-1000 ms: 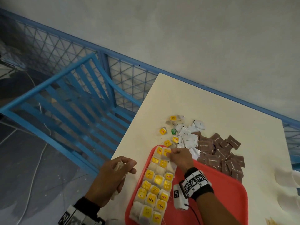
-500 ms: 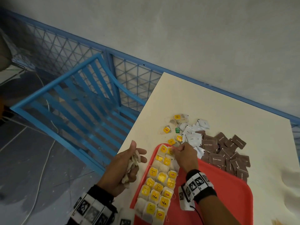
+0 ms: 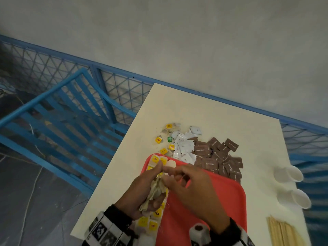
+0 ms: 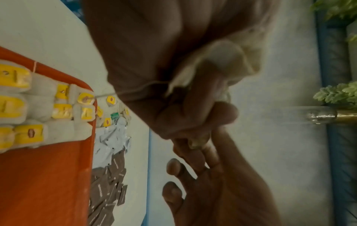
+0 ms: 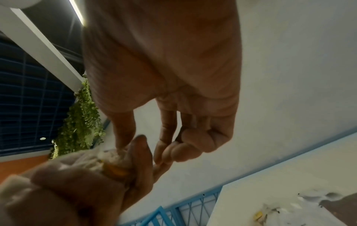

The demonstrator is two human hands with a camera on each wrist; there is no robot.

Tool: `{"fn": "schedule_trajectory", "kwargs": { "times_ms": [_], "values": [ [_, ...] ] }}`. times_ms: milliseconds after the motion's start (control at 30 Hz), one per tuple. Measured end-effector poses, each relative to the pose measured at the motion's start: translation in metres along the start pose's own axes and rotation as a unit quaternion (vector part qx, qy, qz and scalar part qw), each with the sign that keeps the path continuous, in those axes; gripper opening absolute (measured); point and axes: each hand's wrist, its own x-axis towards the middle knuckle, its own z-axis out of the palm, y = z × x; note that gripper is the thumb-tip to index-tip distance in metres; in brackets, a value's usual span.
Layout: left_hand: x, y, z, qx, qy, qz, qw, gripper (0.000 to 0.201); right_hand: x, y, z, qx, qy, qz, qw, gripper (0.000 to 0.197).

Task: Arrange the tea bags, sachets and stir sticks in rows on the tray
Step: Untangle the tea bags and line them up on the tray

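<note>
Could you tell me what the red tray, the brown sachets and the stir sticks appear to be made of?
The red tray looks like moulded plastic: uniform matte colour, rounded raised rim. The brown sachets seem to be printed paper or thin film: flat, creased, white lettering. The pale stir sticks look like bare wood: tan, slim, unpainted, though too blurred to be sure.

The word "TEA" is legible on the yellow paper tag of a tea bag (image 3: pixel 156 213) lying on the red plastic tray (image 3: pixel 230 201). White print on the brown sachets (image 3: pixel 209 164) is too small to read.
</note>
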Motion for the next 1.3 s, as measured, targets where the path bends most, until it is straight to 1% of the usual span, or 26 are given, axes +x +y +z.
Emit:
{"fn": "schedule_trajectory", "kwargs": {
  "times_ms": [33,67,100,167,233,300,367,433,500,567,633,700,767,800,867,900,933,967,1033,1067,1100,1167,1200,1233,1267,1300],
  "values": [
    [-0.001,-0.003,0.005,-0.003,-0.01,-0.002,1.0,0.054,-0.005,0.005,-0.003,-0.003,0.003,-0.006,1.0,0.008],
    [-0.001,-0.006,0.009,0.0,-0.018,0.001,1.0,0.053,-0.009,0.011,-0.007,0.008,0.005,-0.009,1.0,0.014],
    [-0.001,-0.009,0.013,0.01,-0.023,0.008,1.0,0.053,-0.012,0.013,-0.013,0.039,0.002,0.004,0.999,0.017],
    [-0.003,-0.013,0.022,0.027,-0.018,0.026,0.999,0.051,-0.018,0.013,-0.029,0.129,-0.01,0.05,0.99,0.012],
    [-0.004,-0.014,0.029,0.023,-0.008,0.031,0.999,0.047,-0.023,0.012,-0.042,0.212,-0.014,0.098,0.972,0.013],
    [-0.005,-0.014,0.037,0.031,0.002,0.039,0.999,0.049,-0.027,0.014,-0.05,0.24,0.01,0.116,0.964,0.013],
    [-0.007,-0.012,0.045,0.087,0.031,0.071,0.993,0.053,-0.029,0.018,-0.051,0.223,0.051,0.093,0.969,0.01],
    [-0.01,-0.009,0.052,0.165,0.065,0.125,0.976,0.052,-0.031,0.022,-0.048,0.142,0.091,0.039,0.985,0.009],
    [-0.012,-0.008,0.058,0.229,0.087,0.162,0.956,0.044,-0.034,0.027,-0.043,0.032,0.126,-0.036,0.991,0.008],
    [-0.012,-0.005,0.061,0.25,0.102,0.175,0.947,0.035,-0.035,0.029,-0.041,-0.04,0.154,-0.105,0.982,0.004],
    [-0.013,-0.003,0.061,0.261,0.12,0.179,0.941,0.029,-0.037,0.031,-0.041,-0.061,0.16,-0.149,0.974,0.007],
    [-0.015,0.001,0.059,0.276,0.128,0.191,0.933,0.028,-0.041,0.035,-0.044,-0.057,0.142,-0.179,0.972,0.012],
    [-0.018,0.008,0.056,0.304,0.132,0.214,0.919,0.028,-0.047,0.038,-0.05,-0.027,0.131,-0.181,0.974,0.018],
    [-0.02,0.011,0.056,0.321,0.128,0.219,0.913,0.026,-0.05,0.037,-0.054,-0.003,0.135,-0.165,0.977,0.024],
    [-0.022,0.017,0.055,0.368,0.106,0.217,0.898,0.021,-0.052,0.033,-0.059,0.038,0.147,-0.109,0.982,0.034],
    [-0.024,0.019,0.056,0.4,0.093,0.218,0.885,0.02,-0.051,0.031,-0.061,0.047,0.135,-0.079,0.987,0.038],
    [-0.025,0.02,0.057,0.434,0.081,0.22,0.87,0.019,-0.049,0.029,-0.06,0.048,0.108,-0.06,0.991,0.041],
    [-0.026,0.021,0.059,0.467,0.071,0.225,0.852,0.019,-0.048,0.028,-0.058,0.044,0.077,-0.06,0.994,0.04],
    [-0.028,0.024,0.059,0.512,0.066,0.234,0.824,0.017,-0.048,0.028,-0.053,0.054,0.045,-0.082,0.994,0.026],
    [-0.028,0.026,0.059,0.518,0.074,0.237,0.819,0.018,-0.048,0.028,-0.052,0.071,0.044,-0.079,0.993,0.022],
    [-0.03,0.028,0.058,0.517,0.081,0.234,0.82,0.018,-0.049,0.029,-0.053,0.096,0.045,-0.057,0.993,0.022],
    [-0.031,0.031,0.055,0.506,0.091,0.222,0.828,0.023,-0.051,0.031,-0.056,0.15,0.052,-0.007,0.987,0.021],
    [-0.032,0.031,0.054,0.5,0.097,0.218,0.833,0.026,-0.052,0.031,-0.057,0.148,0.073,-0.007,0.986,0.022],
    [-0.032,0.03,0.053,0.494,0.104,0.214,0.836,0.03,-0.053,0.03,-0.058,0.112,0.11,-0.026,0.987,0.025],
    [-0.033,0.03,0.053,0.487,0.114,0.212,0.839,0.033,-0.054,0.028,-0.057,0.057,0.145,-0.062,0.986,0.029],
    [-0.033,0.028,0.053,0.479,0.125,0.21,0.843,0.035,-0.054,0.024,-0.053,0.005,0.164,-0.105,0.981,0.035]
  ]
}}
